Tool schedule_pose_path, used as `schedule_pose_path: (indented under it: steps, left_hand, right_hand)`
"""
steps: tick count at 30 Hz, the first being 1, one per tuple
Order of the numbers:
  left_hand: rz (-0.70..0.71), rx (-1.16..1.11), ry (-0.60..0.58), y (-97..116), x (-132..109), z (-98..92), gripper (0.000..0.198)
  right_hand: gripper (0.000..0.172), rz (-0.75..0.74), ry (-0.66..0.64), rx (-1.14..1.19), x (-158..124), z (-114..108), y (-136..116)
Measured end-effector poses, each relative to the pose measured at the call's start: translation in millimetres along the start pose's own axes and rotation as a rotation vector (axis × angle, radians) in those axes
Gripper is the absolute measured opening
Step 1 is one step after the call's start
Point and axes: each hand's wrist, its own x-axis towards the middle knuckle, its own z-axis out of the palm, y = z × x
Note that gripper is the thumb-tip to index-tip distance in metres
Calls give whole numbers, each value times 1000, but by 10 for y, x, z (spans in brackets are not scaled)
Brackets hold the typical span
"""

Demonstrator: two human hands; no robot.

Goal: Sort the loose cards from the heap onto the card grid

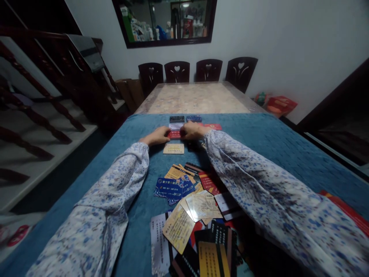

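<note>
Both hands reach forward over the blue cloth. Between them lies a red card, with my left hand closed at its left edge and my right hand closed at its right edge. Just behind it is a pale lilac card. A black card stack and a blue card stack stand further back. Another red card shows past my right hand. Nearer me are a cream card and a dark card partly covered by my right arm.
A loose pile of mixed cards, including a blue card, a cream card and a gold card, spreads close to me. Red items lie at the right edge. Chairs line the far end; a stair railing stands left.
</note>
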Motion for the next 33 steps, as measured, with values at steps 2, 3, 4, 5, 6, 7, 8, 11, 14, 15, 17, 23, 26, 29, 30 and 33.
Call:
schedule_pose_path:
  steps: [2, 3, 4, 5, 6, 7, 8, 11, 14, 15, 17, 23, 26, 29, 30, 33]
  left_hand:
    - [-4, 3, 11, -7, -2, 18, 33]
    - [-10, 5, 20, -10, -6, 28, 33]
    - [-16, 7, 29, -14, -11, 37, 34]
    - [-21, 8, 40, -17, -18, 47, 36]
    - [-24, 8, 50, -21, -27, 56, 37]
    - [-22, 6, 57, -26, -36, 65, 38]
    - [-19, 3, 63, -31, -46, 72, 39]
    - [-7, -4, 66, -46, -65, 87, 39]
    - [-4, 3, 66, -64, -62, 97, 38]
    - [0, 8, 70, -73, -59, 101, 38]
    - [10, 13, 88, -93, -59, 116, 40]
    - [31, -22, 191, -156, -175, 196, 53]
    - [24, -36, 230, -171, -288, 225, 52]
    - [25, -46, 257, -171, -414, 239, 54]
    - [28, -45, 262, -166, -456, 243, 54]
    - [43, -38, 272, -131, -583, 255, 54]
  right_hand:
    - [38, 5, -2, 3, 7, -10, -8]
    - [38, 10, -2, 4, 10, -14, -11]
    - [39, 14, 1, 5, 11, -17, -14]
    - [39, 20, 4, 5, 11, -18, -17]
    - [39, 23, 6, 4, 10, -16, -18]
    - [40, 24, 9, 1, 9, -13, -19]
    - [39, 24, 13, -2, 8, -8, -20]
    - [39, 25, 24, -16, 4, 9, -21]
    - [39, 14, 35, -49, -7, 13, -27]
    - [39, 7, 40, -65, -14, 12, -28]
    - [41, -5, 64, -93, -35, 12, -27]
    - [44, -48, 215, -134, -139, 66, 1]
    - [41, -53, 265, -147, -241, 88, -22]
    - [38, -54, 299, -141, -371, 97, -72]
    - [38, -57, 309, -139, -414, 102, -89]
    - [38, -63, 336, -144, -534, 129, -134]
